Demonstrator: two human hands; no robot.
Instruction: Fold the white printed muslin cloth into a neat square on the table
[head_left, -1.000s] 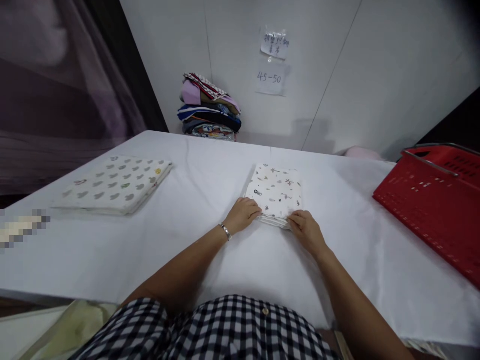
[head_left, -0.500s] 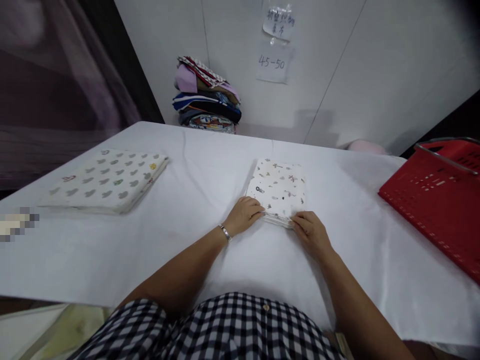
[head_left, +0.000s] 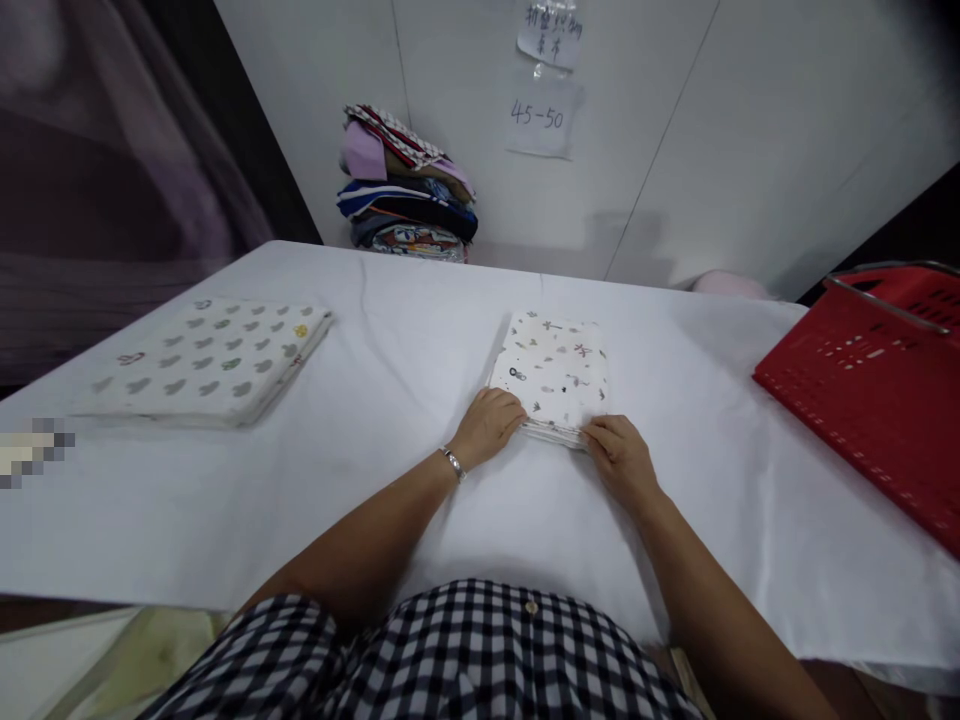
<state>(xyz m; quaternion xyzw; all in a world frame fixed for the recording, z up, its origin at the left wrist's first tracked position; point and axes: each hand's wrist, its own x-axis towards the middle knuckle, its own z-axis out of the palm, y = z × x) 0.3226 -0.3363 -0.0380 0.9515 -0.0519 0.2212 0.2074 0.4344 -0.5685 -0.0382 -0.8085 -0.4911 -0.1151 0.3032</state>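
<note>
A small folded cloth (head_left: pixel 553 368), white with scattered dark motifs, is seen lying flat on the white table (head_left: pixel 420 480), and it serves as the reference point for all positions below. Its near edge is gripped at both corners. The left hand (head_left: pixel 489 424) is placed at the near-left corner, fingers curled over the edge and pressed onto the layered fold; a metal bracelet (head_left: pixel 452 462) is worn on that wrist. The right hand (head_left: pixel 619 456) is set at the near-right corner, fingers likewise bent onto the edge. Whether the thumbs are tucked beneath the layers cannot be told (they are hidden by the fingers).

Well to the left of the cloth, a larger folded cloth (head_left: pixel 212 360) with rows of grey shapes is laid flat on the same table. Beyond the cloth and to its left, a stack of mixed coloured fabrics (head_left: pixel 405 200) is piled against the wall. Directly beyond the cloth, a paper note (head_left: pixel 538 116) marked "45-50" is fixed to the wall. Well to the right, a red plastic basket (head_left: pixel 870 390) is observed on the table. A checked garment (head_left: pixel 450 655) is worn by the person.
</note>
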